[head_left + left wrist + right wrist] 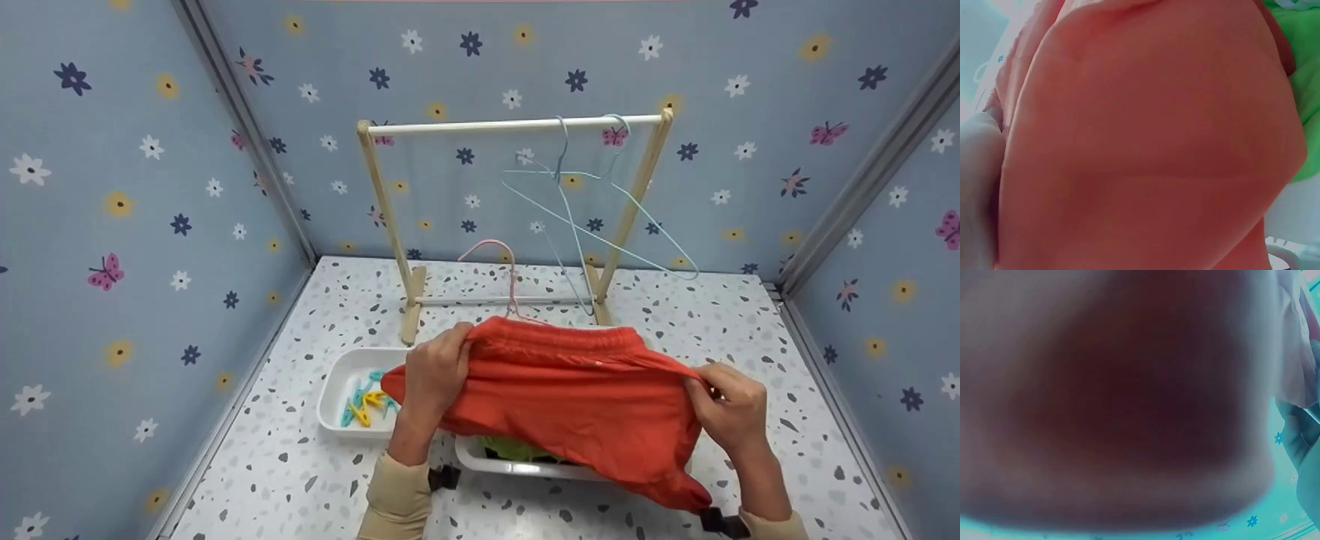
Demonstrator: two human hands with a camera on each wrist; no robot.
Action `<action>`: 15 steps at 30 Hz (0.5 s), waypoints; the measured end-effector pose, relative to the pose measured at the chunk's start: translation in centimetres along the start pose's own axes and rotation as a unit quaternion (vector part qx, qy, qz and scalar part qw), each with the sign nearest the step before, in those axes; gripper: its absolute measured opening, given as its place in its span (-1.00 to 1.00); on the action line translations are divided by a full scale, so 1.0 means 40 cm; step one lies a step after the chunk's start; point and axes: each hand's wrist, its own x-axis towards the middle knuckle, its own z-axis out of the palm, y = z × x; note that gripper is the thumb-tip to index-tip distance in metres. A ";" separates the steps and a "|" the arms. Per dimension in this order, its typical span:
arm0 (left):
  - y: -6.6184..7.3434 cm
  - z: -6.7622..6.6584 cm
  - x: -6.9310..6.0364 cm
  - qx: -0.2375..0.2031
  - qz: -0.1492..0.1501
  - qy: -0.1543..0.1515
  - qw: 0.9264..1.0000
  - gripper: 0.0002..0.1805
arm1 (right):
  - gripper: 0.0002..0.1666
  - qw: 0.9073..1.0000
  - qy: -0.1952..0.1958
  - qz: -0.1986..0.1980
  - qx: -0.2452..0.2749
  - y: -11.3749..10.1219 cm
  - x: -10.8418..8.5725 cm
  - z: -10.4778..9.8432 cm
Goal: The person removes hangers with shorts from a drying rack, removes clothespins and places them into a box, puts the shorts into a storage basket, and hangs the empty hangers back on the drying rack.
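Observation:
A pair of red shorts (570,405) with a gathered elastic waistband is spread between both hands. At the left end of the waistband my left hand (439,369) grips the cloth, and my right hand (729,403) pinches the other end between thumb and fingers. Red cloth fills most of the left wrist view, while the right wrist view is mostly blurred cloth with the hand (1300,436) at its right edge. Behind the waistband shows the hook of a pink hanger (513,281); its lower part is hidden. Beneath the shorts is a white tray (525,469) holding green cloth (517,448).
A rack with a white rod (480,127) and wooden legs stands at the back. Two light blue hangers (561,150) hang on its right half. To the left, a white bin (330,405) holds several blue and yellow clothespins (361,412). Flowered panels enclose the speckled table (285,450).

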 end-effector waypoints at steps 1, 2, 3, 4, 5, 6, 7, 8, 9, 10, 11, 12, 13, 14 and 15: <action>-0.002 -0.001 -0.003 0.005 -0.002 0.007 1.000 -0.94 | -0.91 1.000 -0.002 0.000 0.001 -0.001 -0.004 0.000; -0.003 -0.002 -0.005 0.009 -0.006 0.010 1.000 -0.94 | -0.91 1.000 -0.004 -0.002 0.002 -0.001 -0.007 0.001; -0.003 -0.004 -0.006 0.013 -0.011 0.013 1.000 -0.93 | -0.90 1.000 -0.007 -0.003 0.002 -0.003 -0.008 0.001; -0.004 -0.006 -0.007 0.016 -0.015 0.018 1.000 -0.93 | -0.89 1.000 -0.009 -0.006 0.004 -0.006 -0.007 0.001; -0.005 -0.008 -0.007 0.020 -0.019 0.023 0.999 -0.92 | -0.88 1.000 -0.011 -0.006 0.003 -0.008 -0.007 0.000; -0.006 -0.011 -0.007 0.022 -0.023 0.028 0.999 -0.91 | -0.87 1.000 -0.013 -0.008 0.004 -0.011 -0.006 0.000; -0.008 -0.013 -0.006 0.024 -0.028 0.033 0.999 -0.90 | -0.86 1.000 -0.016 -0.009 0.005 -0.012 -0.005 0.000; -0.009 -0.015 -0.004 0.025 -0.032 0.038 0.998 -0.90 | -0.85 1.000 -0.018 -0.011 0.007 -0.013 -0.005 0.000; -0.011 -0.017 -0.004 0.027 -0.034 0.044 0.998 -0.90 | -0.85 1.000 -0.020 -0.010 0.009 -0.014 -0.004 0.000; -0.012 -0.018 -0.003 0.030 -0.037 0.049 0.998 -0.90 | -0.84 1.000 -0.021 -0.011 0.012 -0.014 -0.004 0.001; -0.013 -0.019 -0.003 0.032 -0.039 0.053 0.997 -0.90 | -0.84 1.000 -0.024 -0.010 0.012 -0.013 -0.005 0.001; -0.014 -0.020 -0.002 0.034 -0.041 0.057 0.997 -0.90 | -0.83 1.000 -0.025 -0.009 0.016 -0.012 -0.007 0.002; -0.014 -0.021 -0.002 0.038 -0.042 0.061 0.997 -0.90 | -0.82 0.999 -0.026 -0.006 0.019 -0.010 -0.009 0.002; -0.014 -0.021 -0.003 0.041 -0.042 0.066 0.996 -0.91 | -0.81 0.999 -0.026 -0.004 0.022 -0.009 -0.011 0.002; -0.014 -0.022 -0.003 0.045 -0.043 0.069 0.996 -0.91 | -0.80 0.999 -0.026 -0.002 0.022 -0.007 -0.013 0.002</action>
